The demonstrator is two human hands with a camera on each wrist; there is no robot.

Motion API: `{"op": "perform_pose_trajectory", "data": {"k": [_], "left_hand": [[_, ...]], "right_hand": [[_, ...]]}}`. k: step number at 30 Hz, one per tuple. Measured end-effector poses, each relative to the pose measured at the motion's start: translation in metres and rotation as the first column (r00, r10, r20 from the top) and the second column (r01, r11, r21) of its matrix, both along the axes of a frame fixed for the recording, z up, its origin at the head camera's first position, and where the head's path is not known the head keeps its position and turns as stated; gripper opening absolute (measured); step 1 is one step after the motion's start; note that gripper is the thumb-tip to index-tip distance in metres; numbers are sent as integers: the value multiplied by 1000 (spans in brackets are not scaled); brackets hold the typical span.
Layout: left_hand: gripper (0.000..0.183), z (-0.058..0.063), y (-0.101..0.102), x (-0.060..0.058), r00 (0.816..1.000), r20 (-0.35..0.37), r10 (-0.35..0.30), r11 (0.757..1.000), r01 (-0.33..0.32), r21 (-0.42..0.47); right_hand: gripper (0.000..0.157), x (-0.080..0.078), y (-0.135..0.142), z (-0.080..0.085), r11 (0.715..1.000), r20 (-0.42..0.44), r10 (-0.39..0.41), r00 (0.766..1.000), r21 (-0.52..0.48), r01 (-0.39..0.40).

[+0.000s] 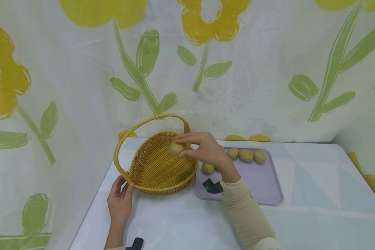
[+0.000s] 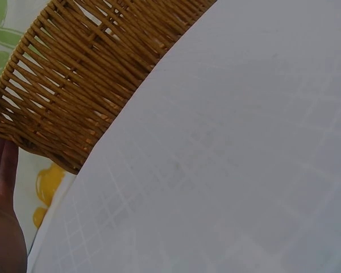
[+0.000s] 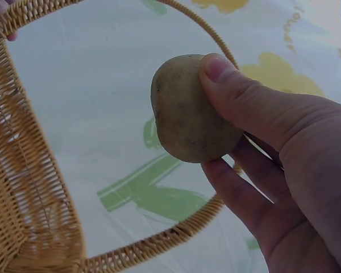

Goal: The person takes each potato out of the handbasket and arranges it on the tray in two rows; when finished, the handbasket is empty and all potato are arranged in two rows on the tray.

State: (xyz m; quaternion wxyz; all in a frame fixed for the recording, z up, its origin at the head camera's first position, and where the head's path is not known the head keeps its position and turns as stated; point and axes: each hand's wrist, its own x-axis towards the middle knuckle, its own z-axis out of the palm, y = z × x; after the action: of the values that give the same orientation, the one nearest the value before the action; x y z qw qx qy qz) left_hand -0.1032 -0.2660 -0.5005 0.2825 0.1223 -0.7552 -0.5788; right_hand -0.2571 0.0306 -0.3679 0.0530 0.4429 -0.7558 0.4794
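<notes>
A potato (image 3: 187,108) is pinched between the thumb and fingers of my right hand (image 1: 204,149), held up over the right side of a wicker basket (image 1: 156,170). Inside, the basket's woven floor shows bare in the head view. My left hand (image 1: 120,199) grips the basket's near left rim, at the foot of its tall arched handle (image 1: 137,126), thumb on one side and fingers on the other. In the left wrist view the basket's woven side (image 2: 85,74) fills the upper left, with part of the left hand (image 2: 3,210) at the edge.
Right of the basket lies a lilac tray (image 1: 262,187) with several potatoes (image 1: 246,155) along its far side and one potato (image 1: 208,168) nearer its left edge. My right forearm crosses over the tray. A flowered curtain (image 1: 243,86) hangs behind the white table (image 1: 181,222).
</notes>
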Motion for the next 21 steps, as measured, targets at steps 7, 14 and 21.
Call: {"op": "perform_pose_trajectory", "data": {"k": [7, 14, 21], "left_hand": [[46, 1, 0, 0, 1000, -5, 4, 1000, -4, -10], [48, 1, 1, 0, 1000, 19, 8, 1000, -8, 7], [48, 1, 0, 1, 1000, 23, 3, 1000, -3, 6]], "right_hand": [[41, 13, 24, 0, 997, -21, -55, 998, -47, 54], [40, 21, 43, -2, 993, -62, -66, 996, -100, 59], [45, 23, 60, -3, 983, -77, -91, 993, -164, 78]]}}
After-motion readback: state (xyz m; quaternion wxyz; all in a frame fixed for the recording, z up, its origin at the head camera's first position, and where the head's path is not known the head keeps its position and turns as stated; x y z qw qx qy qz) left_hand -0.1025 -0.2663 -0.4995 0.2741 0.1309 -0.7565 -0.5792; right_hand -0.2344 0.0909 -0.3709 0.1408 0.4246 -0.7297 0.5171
